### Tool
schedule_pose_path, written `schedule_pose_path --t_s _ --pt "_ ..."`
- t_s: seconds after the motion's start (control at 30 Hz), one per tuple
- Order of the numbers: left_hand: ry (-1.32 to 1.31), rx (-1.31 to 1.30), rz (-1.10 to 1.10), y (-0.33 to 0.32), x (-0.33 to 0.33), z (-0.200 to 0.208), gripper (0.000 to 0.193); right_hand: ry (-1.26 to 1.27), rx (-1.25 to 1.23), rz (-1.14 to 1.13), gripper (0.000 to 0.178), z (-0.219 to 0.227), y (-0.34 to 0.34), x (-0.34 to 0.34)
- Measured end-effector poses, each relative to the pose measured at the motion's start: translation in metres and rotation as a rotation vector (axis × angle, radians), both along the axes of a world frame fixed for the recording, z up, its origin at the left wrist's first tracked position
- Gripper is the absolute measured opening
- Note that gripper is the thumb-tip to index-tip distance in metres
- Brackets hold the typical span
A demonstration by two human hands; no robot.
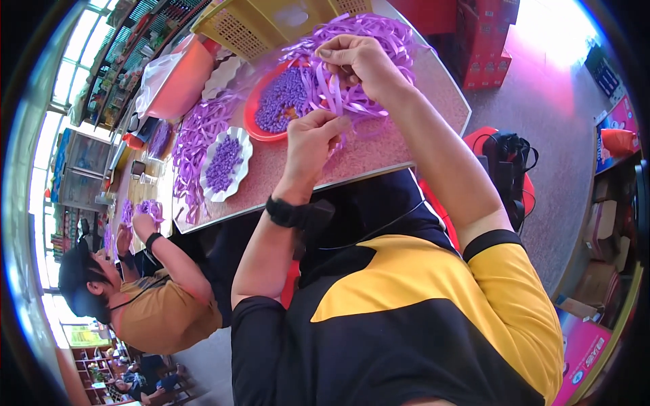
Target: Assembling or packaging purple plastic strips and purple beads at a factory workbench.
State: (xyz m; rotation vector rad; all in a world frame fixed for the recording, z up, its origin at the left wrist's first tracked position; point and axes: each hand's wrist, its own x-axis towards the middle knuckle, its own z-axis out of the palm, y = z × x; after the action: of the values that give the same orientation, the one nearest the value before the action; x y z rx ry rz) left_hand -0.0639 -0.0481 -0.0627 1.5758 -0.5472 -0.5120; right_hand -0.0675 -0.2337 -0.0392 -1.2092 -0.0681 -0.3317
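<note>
My right hand is closed in a pinch, fingers curled, over a heap of purple ribbons. Nearer to me, my left hand has thumb and forefinger pressed together. A narrow purple ribbon runs between the two hands; where exactly each pinch meets it is too small to make out. Just left of the hands is a red bowl of small purple beads, partly covered by ribbons. Further left stands a white wavy-rimmed dish with more purple beads.
More purple ribbons cover the table's left part. A yellow basket and a pink tub stand at the back. On my left a co-worker handles purple ribbons. Red boxes stand beyond the right edge.
</note>
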Motion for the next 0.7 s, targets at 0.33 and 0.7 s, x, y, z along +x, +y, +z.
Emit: schedule_pose_path --t_s 0.33,0.7 --pt "-0.123 -0.102 0.104 0.067 -0.052 0.037 0.011 0.107 0.022 -0.129 0.006 0.000 -0.007 0.013" --pt "-0.252 -0.524 -0.152 0.063 -0.062 0.057 0.011 0.031 -0.281 0.202 0.010 -0.012 0.014 0.002"
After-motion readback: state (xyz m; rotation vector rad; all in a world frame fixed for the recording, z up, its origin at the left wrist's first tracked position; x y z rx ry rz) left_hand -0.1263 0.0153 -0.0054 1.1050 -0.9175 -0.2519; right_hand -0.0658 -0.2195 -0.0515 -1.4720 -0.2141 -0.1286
